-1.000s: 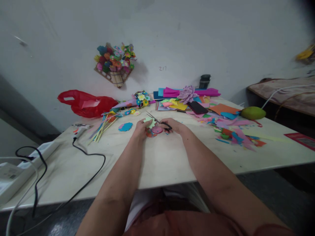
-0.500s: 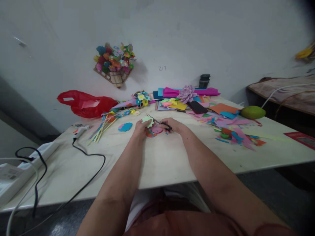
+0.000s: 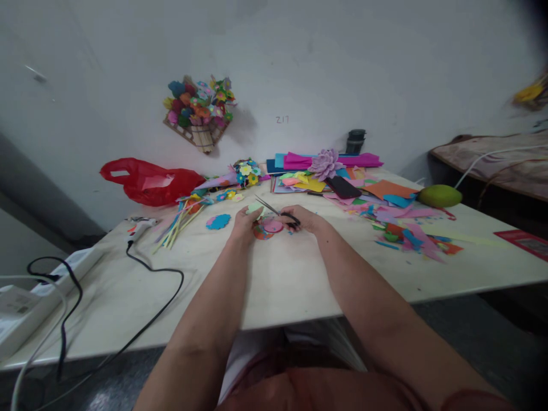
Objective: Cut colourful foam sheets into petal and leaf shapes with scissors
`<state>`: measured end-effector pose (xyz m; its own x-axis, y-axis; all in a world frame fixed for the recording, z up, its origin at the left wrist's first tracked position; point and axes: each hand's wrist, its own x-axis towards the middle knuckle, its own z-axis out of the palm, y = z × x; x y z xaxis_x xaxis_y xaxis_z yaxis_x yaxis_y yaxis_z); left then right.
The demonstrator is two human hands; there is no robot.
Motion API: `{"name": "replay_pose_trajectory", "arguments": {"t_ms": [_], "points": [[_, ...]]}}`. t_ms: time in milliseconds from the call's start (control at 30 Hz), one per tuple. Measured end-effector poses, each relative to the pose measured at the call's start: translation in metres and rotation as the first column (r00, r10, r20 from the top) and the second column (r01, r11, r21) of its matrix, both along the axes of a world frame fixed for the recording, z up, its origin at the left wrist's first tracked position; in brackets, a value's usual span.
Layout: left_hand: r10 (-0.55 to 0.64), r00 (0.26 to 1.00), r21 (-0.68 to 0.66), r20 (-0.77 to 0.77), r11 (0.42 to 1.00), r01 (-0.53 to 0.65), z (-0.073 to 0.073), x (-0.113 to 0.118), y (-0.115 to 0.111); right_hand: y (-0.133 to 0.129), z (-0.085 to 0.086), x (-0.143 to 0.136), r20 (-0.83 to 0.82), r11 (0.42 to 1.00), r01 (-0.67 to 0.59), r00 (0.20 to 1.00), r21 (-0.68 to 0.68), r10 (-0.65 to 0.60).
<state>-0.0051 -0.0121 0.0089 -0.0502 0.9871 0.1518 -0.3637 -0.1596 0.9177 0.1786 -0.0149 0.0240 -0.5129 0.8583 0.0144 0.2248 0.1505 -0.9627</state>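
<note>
Over the middle of the table, my left hand pinches a pale green scalloped paper piece. My right hand is closed on the black handles of a pair of scissors, whose blades point up and left, close to the green piece. Below the hands lie round paper cut-outs, among them a pink disc and an orange one. To the left of my left hand rest blue scalloped pieces with a bit of pink at their edge.
A glue gun with a black cord lies at the left, by a white power strip. Behind are a red plastic bag, paper strips and paper flowers. On the right are paper scraps, a phone and a green fruit.
The green piece has tilted or turned in my left hand and shows less of its scalloped edge. The scissor blades have shifted slightly and stand clearer of it.
</note>
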Motion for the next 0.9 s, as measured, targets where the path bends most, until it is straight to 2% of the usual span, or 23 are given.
{"name": "replay_pose_trajectory", "arguments": {"t_ms": [200,400,733,900], "points": [[-0.022,0.999,0.022,-0.031,1.000,0.022,-0.0010,-0.0001,0.0005,0.0009,-0.0016,0.0006,-0.027,1.000,0.004,1.000,0.008,-0.004],[-0.026,1.000,-0.007,0.006,1.000,0.026,0.0026,0.0019,-0.0042,0.0018,-0.0028,-0.0011,-0.024,0.999,0.005,1.000,0.032,-0.004],[-0.115,0.992,-0.005,-0.059,0.993,0.115,-0.0011,0.0012,-0.0026,0.0020,-0.0038,0.0007,0.003,0.999,-0.017,1.000,0.051,0.017],[-0.140,0.986,-0.002,-0.094,0.990,0.140,0.0026,0.0006,-0.0055,0.0022,-0.0020,0.0032,0.092,0.997,-0.053,0.995,0.058,0.047]]}}
